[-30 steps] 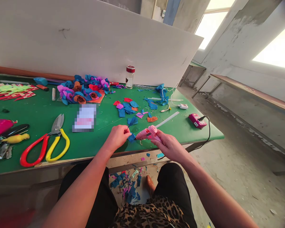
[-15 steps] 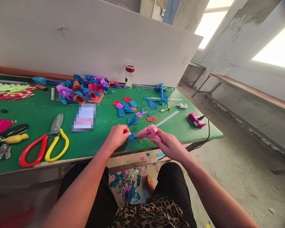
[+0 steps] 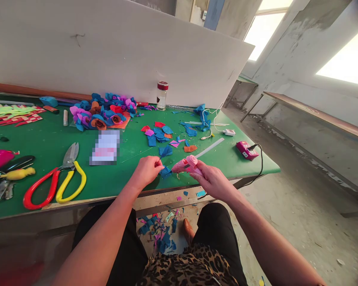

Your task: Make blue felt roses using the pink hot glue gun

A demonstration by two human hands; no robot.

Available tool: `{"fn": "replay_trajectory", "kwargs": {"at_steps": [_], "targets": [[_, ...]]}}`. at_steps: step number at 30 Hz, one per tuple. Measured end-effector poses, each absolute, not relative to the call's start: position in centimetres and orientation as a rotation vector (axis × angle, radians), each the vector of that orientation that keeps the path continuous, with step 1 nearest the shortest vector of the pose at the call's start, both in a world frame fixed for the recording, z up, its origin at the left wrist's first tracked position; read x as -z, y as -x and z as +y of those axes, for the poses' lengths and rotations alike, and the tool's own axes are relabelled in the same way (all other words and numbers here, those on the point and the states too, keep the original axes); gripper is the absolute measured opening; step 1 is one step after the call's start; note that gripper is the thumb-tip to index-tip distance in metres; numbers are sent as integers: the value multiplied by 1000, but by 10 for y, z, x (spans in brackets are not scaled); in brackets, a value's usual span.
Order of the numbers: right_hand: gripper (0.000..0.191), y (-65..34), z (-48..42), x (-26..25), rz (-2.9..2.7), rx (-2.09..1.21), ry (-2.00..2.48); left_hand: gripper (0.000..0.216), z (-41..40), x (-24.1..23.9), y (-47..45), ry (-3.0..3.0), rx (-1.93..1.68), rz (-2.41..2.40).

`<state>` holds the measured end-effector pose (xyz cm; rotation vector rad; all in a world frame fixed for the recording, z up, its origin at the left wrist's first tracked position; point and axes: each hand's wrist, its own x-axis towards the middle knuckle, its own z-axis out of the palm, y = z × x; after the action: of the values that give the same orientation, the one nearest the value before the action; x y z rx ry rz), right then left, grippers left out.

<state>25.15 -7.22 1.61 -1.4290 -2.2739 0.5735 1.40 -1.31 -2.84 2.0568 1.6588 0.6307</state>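
A pink hot glue gun (image 3: pixel 185 164) is gripped in my right hand (image 3: pixel 212 177), its nozzle pointing left. From its rear a clear glue stick (image 3: pixel 210 147) sticks out over the table. My left hand (image 3: pixel 147 171) pinches a small blue paper petal (image 3: pixel 166 172) between thumb and fingertips, close to the nozzle. Whether the nozzle touches the petal I cannot tell. Just beyond the fingers lies another piece of blue paper (image 3: pixel 166 151). Farther back is a loose pile of blue petals (image 3: pixel 161 136) with red, pink and orange ones among them.
Big scissors (image 3: pixel 61 174) with red and yellow handles lie left, near a blurred-out phone (image 3: pixel 105 147). Paper flowers (image 3: pixel 101 113) are heaped behind. A red-lidded jar (image 3: pixel 162 95) stands by the white board (image 3: pixel 122 51). A pink power socket (image 3: pixel 247 151) with a cord sits right.
Both hands stay almost where they were, with the petal and the glue gun held as before. The whole view has shifted very slightly.
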Motion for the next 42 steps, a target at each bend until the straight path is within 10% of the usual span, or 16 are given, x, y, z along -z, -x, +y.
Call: {"fn": "replay_trajectory", "kwargs": {"at_steps": [42], "targets": [[24,-250,-71,-11,-2297,-506,1463,13,-14,27,-14,-2052,-644,1647]]}}
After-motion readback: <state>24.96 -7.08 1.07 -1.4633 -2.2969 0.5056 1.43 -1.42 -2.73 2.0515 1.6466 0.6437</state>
